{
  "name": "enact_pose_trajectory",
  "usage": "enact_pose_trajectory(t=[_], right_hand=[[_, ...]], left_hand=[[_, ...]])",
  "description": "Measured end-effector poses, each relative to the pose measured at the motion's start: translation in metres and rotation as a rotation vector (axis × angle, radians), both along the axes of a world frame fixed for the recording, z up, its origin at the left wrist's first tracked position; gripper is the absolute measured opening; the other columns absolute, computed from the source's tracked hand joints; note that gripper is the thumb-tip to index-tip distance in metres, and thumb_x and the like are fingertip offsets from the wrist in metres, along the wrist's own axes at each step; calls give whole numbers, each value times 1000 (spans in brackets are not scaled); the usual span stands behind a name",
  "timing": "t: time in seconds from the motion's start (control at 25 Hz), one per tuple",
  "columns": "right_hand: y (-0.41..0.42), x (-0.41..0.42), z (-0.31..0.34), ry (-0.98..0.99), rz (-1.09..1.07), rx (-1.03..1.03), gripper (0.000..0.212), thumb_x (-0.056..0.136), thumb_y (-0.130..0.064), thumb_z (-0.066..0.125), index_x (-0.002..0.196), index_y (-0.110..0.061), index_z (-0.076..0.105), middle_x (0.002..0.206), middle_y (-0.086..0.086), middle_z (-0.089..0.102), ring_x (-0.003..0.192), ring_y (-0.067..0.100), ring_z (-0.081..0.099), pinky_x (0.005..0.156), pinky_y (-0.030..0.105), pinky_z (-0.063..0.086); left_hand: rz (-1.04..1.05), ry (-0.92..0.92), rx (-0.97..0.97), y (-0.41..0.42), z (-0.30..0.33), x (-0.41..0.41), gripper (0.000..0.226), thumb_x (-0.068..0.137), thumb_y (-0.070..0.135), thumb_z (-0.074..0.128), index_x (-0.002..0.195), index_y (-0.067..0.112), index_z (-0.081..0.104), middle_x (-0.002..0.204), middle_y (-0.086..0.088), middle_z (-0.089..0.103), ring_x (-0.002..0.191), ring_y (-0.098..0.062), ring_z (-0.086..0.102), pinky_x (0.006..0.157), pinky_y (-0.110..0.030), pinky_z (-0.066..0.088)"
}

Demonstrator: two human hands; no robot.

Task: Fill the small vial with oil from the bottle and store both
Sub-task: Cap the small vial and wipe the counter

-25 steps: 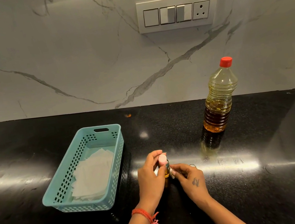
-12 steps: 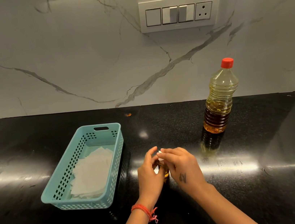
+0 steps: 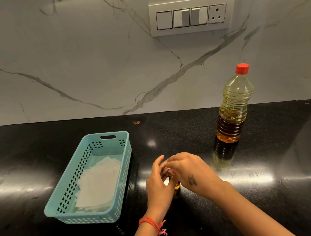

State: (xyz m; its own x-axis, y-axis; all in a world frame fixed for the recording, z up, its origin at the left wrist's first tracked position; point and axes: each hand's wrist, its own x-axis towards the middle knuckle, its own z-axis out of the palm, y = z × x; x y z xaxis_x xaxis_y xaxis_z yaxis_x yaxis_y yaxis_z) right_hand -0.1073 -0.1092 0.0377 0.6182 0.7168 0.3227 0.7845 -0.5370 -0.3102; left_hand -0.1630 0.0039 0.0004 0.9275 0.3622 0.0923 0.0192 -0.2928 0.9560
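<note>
Vial (image 3: pixel 176 185) upright on surface (image 3: pixel 192 132), right of basket (image 3: pixel 76 189), amber oil inside. Left hand (image 3: pixel 157 185) fingers curled round vial; right hand (image 3: pixel 188 170) fingers pinch its top. Bottle (image 3: pixel 233 110) capped. Judged: filling done, storing remains.

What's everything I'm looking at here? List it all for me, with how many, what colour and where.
oil bottle: one, clear with amber oil and a red cap, upright at the back right of the counter
small vial: one, amber oil showing at its base, standing on the counter between the hands, mostly hidden
basket: one, teal, left of the hands
paper sheets: several, white, inside the basket
counter: one, glossy black
wall: white marble with grey veins
switch panel: one, white, on the wall
left hand: one, red thread at the wrist, holds the vial
right hand: one, fingers over the vial's top
</note>
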Motion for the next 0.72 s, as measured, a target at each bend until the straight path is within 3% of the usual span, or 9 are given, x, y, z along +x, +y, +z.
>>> enact_pose_trajectory(t=[0.16, 0.28, 0.36, 0.44, 0.56, 0.64, 0.72], right_hand=[[3, 8, 11, -83, 198, -179, 28, 73, -4, 63, 95, -18, 72, 98, -4, 70, 101, 18, 60, 82, 32, 52], [-4, 10, -3, -338, 247, -94, 20, 75, -14, 59, 83, -27, 72, 87, -17, 69, 98, 14, 55, 76, 26, 49], [-14, 9, -18, -384, 221, 21, 22, 83, -18, 52, 85, -23, 73, 92, -15, 69, 92, 12, 52, 74, 23, 47], [-19, 7, -29, -247, 93, 313, 20, 86, -12, 55, 91, -18, 74, 99, -8, 71, 88, 9, 57, 75, 19, 47], [-13, 7, -27, 257, -195, 674, 28, 84, 3, 59, 95, -18, 74, 97, -6, 71, 90, 5, 64, 77, 19, 51], [-6, 12, -16, 594, -205, 564, 35, 85, 7, 53, 97, -18, 74, 94, -5, 71, 88, 4, 65, 75, 16, 51], [-2, 18, -7, 728, -176, 400, 33, 88, 3, 51, 98, -19, 73, 92, -5, 70, 86, -1, 63, 71, 9, 47]], left_hand=[[-12, 8, -10, 3, -4, 2, 66, 75, 0, 70, 127, 27, 41, 102, 20, 60, 94, 12, 60, 80, -11, 49], [-1, 2, 4, 3, -6, 2, 65, 74, 0, 71, 126, 26, 43, 100, 14, 64, 92, 6, 62, 80, -14, 51], [-8, -5, -23, 2, -4, 2, 62, 74, -2, 69, 125, 23, 43, 100, 11, 64, 93, 8, 62, 79, -9, 49], [-9, -16, -37, 1, -4, 3, 58, 76, 2, 70, 125, 21, 44, 100, 12, 64, 94, 6, 62, 82, -11, 49], [-6, -18, -27, 0, -3, 2, 55, 78, 13, 72, 123, 26, 44, 101, 16, 64, 97, 7, 61, 86, -13, 48], [-8, -15, -40, 0, -4, 2, 54, 77, 13, 72, 122, 28, 45, 103, 17, 62, 99, 9, 59, 84, -11, 48], [-9, -15, -47, 0, -4, 2, 52, 77, 13, 72, 120, 29, 46, 104, 17, 61, 99, 10, 59, 82, -10, 48]])
